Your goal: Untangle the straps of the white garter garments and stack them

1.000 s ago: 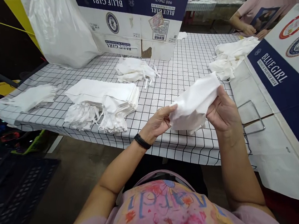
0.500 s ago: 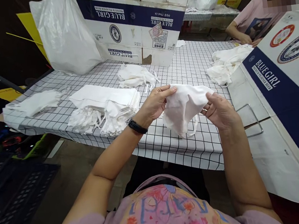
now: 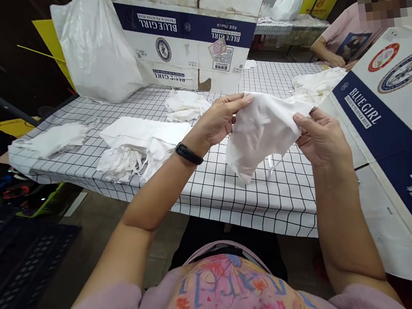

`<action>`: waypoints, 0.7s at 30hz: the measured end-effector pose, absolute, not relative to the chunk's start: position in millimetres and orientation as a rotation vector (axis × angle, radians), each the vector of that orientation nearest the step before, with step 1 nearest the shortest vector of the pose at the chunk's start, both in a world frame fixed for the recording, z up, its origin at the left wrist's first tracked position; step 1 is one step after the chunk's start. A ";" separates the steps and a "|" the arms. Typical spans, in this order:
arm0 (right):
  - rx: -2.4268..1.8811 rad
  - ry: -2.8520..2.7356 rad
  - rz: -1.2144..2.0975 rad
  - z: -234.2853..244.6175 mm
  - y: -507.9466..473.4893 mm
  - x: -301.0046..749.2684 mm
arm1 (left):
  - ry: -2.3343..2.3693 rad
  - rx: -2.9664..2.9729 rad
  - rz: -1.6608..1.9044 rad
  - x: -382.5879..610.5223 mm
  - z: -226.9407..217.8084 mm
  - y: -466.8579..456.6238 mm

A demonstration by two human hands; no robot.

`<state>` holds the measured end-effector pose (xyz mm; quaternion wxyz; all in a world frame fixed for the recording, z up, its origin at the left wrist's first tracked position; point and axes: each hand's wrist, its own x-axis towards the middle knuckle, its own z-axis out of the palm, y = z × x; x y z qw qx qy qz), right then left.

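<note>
I hold a white cloth piece (image 3: pixel 261 136) with thin straps up above the table's near edge. My left hand (image 3: pixel 219 120), with a black band on its wrist, pinches the cloth's upper left corner. My right hand (image 3: pixel 320 137) grips its upper right edge. The cloth hangs down between them, a strap dangling below. To the left on the checked tablecloth (image 3: pixel 232 191) lies a stack of folded white cloth pieces (image 3: pixel 141 139) with loose straps at its front.
More white cloth piles lie at the far left (image 3: pixel 50 140), the middle back (image 3: pixel 185 106) and the right back (image 3: pixel 317 85). A white plastic bag (image 3: pixel 95 45) and a "Blue Girl" carton (image 3: pixel 192 32) stand behind. Another carton (image 3: pixel 395 118) lies at my right. A person (image 3: pixel 349 36) sits across.
Both hands have raised the cloth from near the table edge and spread it out, so it now hangs open between them.
</note>
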<state>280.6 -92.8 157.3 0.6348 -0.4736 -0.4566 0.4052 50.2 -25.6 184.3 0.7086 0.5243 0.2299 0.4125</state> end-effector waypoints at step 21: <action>-1.597 -1.268 1.026 89.6 -127.3 318.9 | 0.629 1.903 0.976 60.7 55.2 -129.6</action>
